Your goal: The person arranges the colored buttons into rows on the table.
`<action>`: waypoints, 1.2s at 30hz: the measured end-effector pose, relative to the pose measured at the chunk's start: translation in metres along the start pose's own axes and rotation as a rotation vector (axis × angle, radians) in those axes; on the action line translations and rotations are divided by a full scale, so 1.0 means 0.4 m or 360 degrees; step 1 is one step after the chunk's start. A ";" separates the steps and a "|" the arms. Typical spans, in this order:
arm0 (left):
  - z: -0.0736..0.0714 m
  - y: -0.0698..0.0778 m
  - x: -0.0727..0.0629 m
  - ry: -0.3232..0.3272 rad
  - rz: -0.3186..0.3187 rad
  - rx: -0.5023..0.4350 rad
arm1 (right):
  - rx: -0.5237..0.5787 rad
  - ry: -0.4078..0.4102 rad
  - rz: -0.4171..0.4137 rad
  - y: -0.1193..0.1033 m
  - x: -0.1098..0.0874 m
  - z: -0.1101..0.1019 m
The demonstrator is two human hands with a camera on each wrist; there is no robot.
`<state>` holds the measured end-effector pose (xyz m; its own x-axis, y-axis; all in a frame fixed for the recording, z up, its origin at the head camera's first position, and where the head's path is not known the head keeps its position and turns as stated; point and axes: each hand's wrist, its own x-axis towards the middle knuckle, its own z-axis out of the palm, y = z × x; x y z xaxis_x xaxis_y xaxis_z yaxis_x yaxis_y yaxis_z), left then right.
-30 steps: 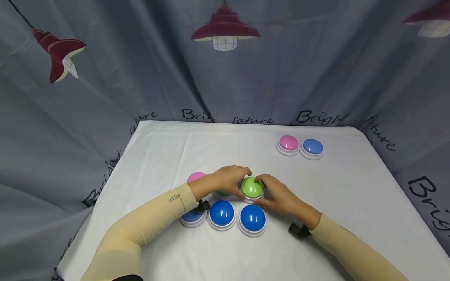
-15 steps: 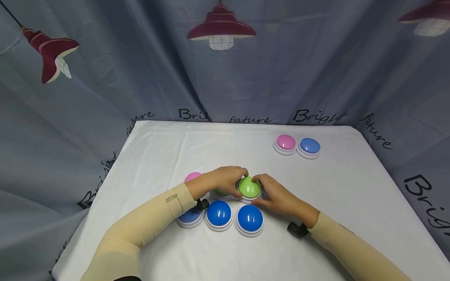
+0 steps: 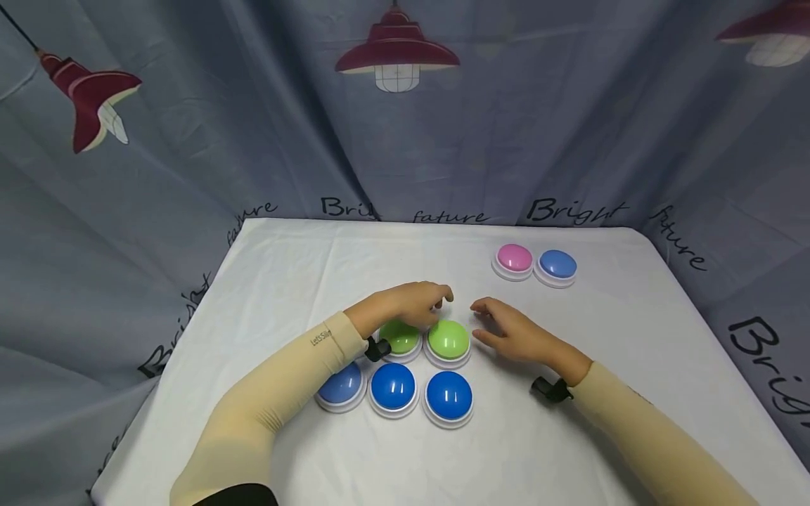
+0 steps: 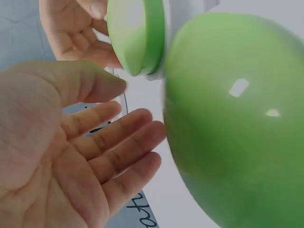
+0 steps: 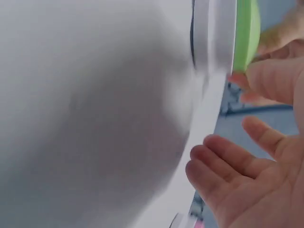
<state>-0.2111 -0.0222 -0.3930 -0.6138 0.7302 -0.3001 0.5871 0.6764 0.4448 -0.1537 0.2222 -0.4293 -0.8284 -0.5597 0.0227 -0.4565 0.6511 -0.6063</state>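
Observation:
Two green dome buttons on white bases stand side by side mid-table: the right one [image 3: 448,340] and the left one [image 3: 401,339]. My left hand [image 3: 414,303] hovers just behind them with relaxed fingers and holds nothing; its wrist overlaps the left green button. In the left wrist view the left green dome [image 4: 237,114] looms large beside the fingertips. My right hand [image 3: 520,336] is off to the right of the right green button, fingers loosely bent and nothing in them. In front lies a row of blue buttons: left [image 3: 342,385], middle [image 3: 393,388] and right [image 3: 448,397].
Farther back on the white-covered table [image 3: 285,260] a pink button [image 3: 515,258] sits beside a lighter blue button [image 3: 558,265]. A grey curtain [image 3: 266,126] printed with red lamps surrounds the table's back and sides.
Both hands have let go of the right green button and lifted away, the left moving back, the right moving back and to the right. My left forearm now hides the nearer pink button.

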 end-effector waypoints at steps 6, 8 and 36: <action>-0.016 0.006 0.086 0.0093 0.0062 -0.0046 | -0.0161 0.0165 0.0081 0.074 0.029 -0.057; -0.022 0.011 0.116 0.0134 0.0081 -0.0071 | -0.0212 0.0202 0.0104 0.099 0.039 -0.077; -0.022 0.055 0.369 0.0402 -0.0148 -0.0368 | -0.0281 0.0240 0.0397 0.278 0.134 -0.190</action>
<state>-0.2936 0.0997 -0.4200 -0.7870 0.6002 -0.1430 0.4055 0.6778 0.6133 -0.2736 0.3035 -0.4349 -0.9542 -0.2986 0.0164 -0.2721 0.8444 -0.4614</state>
